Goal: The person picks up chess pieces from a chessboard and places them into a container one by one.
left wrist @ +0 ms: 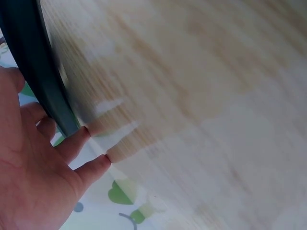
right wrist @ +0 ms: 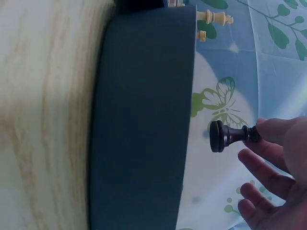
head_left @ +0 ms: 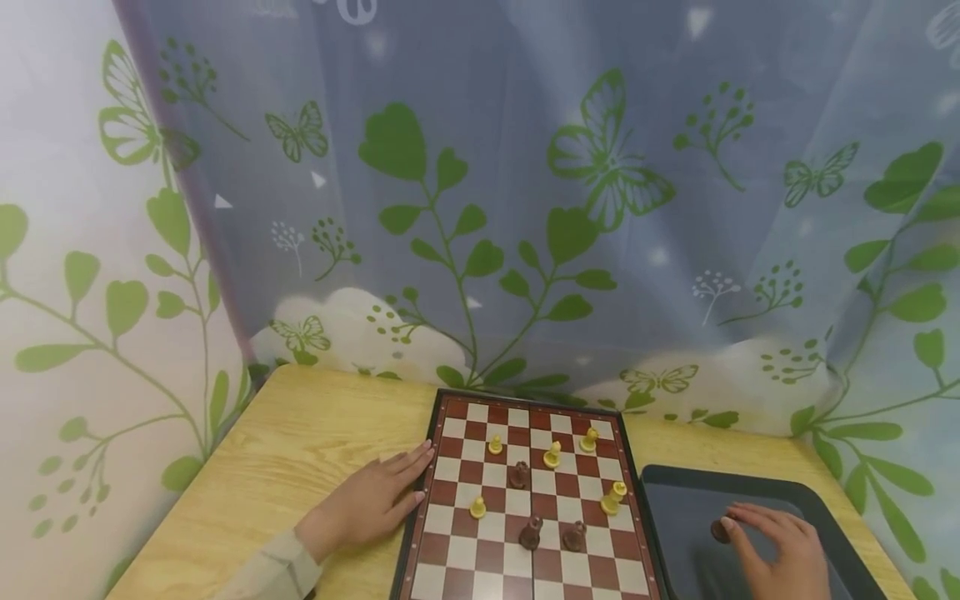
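Observation:
Between the thumb and fingers of my right hand [head_left: 783,552] is a dark brown chess piece [head_left: 721,530], held above the dark tray [head_left: 671,533]. The right wrist view shows the piece [right wrist: 229,136] lying sideways in that image, its round base away from the fingers, which hide its top. My left hand [head_left: 367,504] lies at the left edge of the chessboard [head_left: 459,552], fingers extended and fingertips against the frame. Several cream pieces stand on the board, among them a pawn [head_left: 477,507] and a king [head_left: 613,498]. Dark pieces include a knight [head_left: 574,536].
The board and tray sit side by side on a light wooden table [head_left: 322,417]. Behind and around the table hangs a curtain [head_left: 480,208] with leaf and butterfly prints. The tray's raised wall [right wrist: 144,120] fills the middle of the right wrist view.

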`<action>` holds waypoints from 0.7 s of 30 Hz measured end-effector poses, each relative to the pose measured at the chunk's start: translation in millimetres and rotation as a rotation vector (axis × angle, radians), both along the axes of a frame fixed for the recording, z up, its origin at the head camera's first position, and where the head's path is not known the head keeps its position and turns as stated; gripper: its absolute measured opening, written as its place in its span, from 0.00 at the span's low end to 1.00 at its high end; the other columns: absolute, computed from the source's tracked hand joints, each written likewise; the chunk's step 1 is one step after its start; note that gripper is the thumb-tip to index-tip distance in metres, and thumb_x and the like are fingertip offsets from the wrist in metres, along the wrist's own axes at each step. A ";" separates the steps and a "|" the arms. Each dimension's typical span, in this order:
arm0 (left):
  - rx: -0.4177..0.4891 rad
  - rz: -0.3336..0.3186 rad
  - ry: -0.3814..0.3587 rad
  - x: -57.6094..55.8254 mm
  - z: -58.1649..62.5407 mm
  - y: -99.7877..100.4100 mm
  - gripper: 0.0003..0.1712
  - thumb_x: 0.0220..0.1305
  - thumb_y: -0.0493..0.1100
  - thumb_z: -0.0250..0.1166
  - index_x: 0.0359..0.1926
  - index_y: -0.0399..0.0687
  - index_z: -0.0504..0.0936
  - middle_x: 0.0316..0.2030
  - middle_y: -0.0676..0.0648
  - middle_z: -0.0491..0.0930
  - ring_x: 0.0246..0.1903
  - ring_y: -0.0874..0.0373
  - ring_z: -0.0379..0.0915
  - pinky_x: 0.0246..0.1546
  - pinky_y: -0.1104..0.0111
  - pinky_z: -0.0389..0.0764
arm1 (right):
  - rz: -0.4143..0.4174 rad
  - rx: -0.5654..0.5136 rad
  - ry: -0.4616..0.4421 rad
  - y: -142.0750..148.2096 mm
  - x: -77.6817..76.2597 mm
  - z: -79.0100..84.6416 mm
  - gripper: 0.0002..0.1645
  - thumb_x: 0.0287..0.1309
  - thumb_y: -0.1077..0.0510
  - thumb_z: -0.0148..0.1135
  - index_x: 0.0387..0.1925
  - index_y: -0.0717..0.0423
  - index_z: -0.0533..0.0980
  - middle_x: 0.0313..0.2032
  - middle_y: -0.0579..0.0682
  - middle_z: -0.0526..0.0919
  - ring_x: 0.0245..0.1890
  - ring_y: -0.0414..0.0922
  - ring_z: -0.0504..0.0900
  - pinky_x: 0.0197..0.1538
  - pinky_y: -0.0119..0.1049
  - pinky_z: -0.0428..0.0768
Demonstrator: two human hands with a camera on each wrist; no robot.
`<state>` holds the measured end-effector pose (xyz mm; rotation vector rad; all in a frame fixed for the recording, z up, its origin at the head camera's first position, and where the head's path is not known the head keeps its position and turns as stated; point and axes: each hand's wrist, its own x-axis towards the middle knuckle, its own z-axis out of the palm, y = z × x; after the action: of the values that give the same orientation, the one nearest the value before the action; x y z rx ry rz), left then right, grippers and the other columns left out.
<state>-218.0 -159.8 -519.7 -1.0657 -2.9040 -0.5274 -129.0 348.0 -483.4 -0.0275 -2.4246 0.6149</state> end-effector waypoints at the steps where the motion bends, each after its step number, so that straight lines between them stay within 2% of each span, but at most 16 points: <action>1: 0.001 0.000 -0.003 0.4 0.8 0.1 0.34 0.81 0.55 0.46 0.79 0.44 0.59 0.78 0.44 0.56 0.71 0.40 0.65 0.64 0.39 0.70 | -0.001 0.004 -0.014 0.9 -0.8 1.5 0.07 0.52 0.70 0.73 0.36 0.67 0.87 0.39 0.67 0.87 0.42 0.64 0.75 0.55 0.64 0.68; 11: -0.004 -0.001 0.014 -0.2 2.4 0.6 0.34 0.81 0.56 0.46 0.79 0.44 0.59 0.78 0.44 0.56 0.70 0.39 0.65 0.62 0.36 0.71 | 0.027 0.067 -0.147 13.6 -8.4 18.8 0.06 0.55 0.65 0.73 0.35 0.66 0.87 0.40 0.68 0.86 0.45 0.65 0.76 0.56 0.65 0.65; 18: -0.003 0.002 0.009 0.1 -0.2 -0.1 0.34 0.81 0.56 0.46 0.79 0.44 0.58 0.78 0.45 0.56 0.71 0.40 0.65 0.62 0.36 0.71 | 0.071 0.115 -0.168 21.6 -12.2 28.0 0.06 0.55 0.63 0.75 0.33 0.63 0.87 0.40 0.67 0.86 0.44 0.67 0.77 0.54 0.68 0.66; 21: -0.005 0.004 -0.006 -0.3 -3.0 -1.8 0.35 0.81 0.57 0.45 0.79 0.45 0.57 0.79 0.46 0.55 0.72 0.42 0.64 0.63 0.36 0.70 | 0.065 0.125 -0.211 25.7 -13.4 29.9 0.08 0.56 0.60 0.75 0.33 0.63 0.88 0.40 0.67 0.86 0.44 0.68 0.77 0.54 0.68 0.67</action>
<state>-218.3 -161.6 -522.7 -1.0608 -2.9137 -0.5240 -142.4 373.7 -453.6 0.0408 -2.6731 0.5103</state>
